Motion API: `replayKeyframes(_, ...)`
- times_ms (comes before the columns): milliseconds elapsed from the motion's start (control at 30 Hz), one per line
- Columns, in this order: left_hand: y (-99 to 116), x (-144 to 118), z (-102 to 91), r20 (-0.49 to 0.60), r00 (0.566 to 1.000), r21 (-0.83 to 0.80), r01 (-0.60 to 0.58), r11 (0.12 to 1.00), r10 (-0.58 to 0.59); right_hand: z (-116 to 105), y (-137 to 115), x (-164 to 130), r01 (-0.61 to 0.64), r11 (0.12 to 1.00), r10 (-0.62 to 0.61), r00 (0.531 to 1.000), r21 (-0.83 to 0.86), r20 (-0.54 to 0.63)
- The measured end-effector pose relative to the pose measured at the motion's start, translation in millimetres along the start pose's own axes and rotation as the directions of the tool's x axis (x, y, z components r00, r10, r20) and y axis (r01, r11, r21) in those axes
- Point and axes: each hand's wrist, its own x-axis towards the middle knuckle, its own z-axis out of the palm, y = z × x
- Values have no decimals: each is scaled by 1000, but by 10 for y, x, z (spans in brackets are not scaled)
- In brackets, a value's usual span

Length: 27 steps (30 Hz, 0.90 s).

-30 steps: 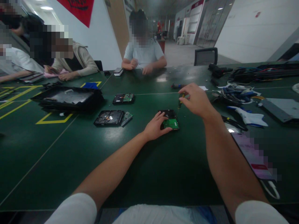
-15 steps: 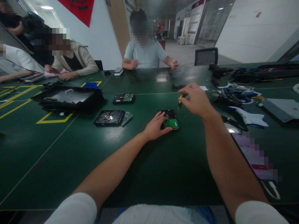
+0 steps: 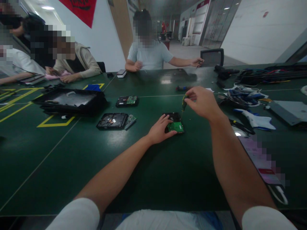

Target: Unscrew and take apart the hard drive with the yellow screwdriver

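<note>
A hard drive with a green circuit board lies on the dark green table in front of me. My left hand grips it from the left, thumb along the near edge and fingers across its top. In my right hand is a small yellow-and-black screwdriver, pinched by the handle between thumb and fingers. Its shaft points down to the right side of the drive; the tip is too small to make out. Left of my hands lies a second hard drive, beside a loose circuit board.
Another drive lies farther back. Stacked black trays stand at left. On the right are a phone, gloves, a grey metal box and bundled cables. A co-worker sits opposite; others sit at the left.
The screwdriver handle leans slightly more left and my right hand has shifted a little. My left hand and the drive stay put. The co-worker opposite has stretched an arm out to the right.
</note>
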Motion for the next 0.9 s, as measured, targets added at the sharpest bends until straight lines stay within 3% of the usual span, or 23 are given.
replayKeyframes(567, -19, -2, -5, 16, 1000, 0, 12, 1000, -12, -53, -61, 9, 47, 998, -46, 999, -46, 19)
replayKeyframes(900, 8, 1, -6, 14, 1000, 16, 13, 1000, -14, -37, -106, -8, -8, 1000, 9, 1000, 27, -27)
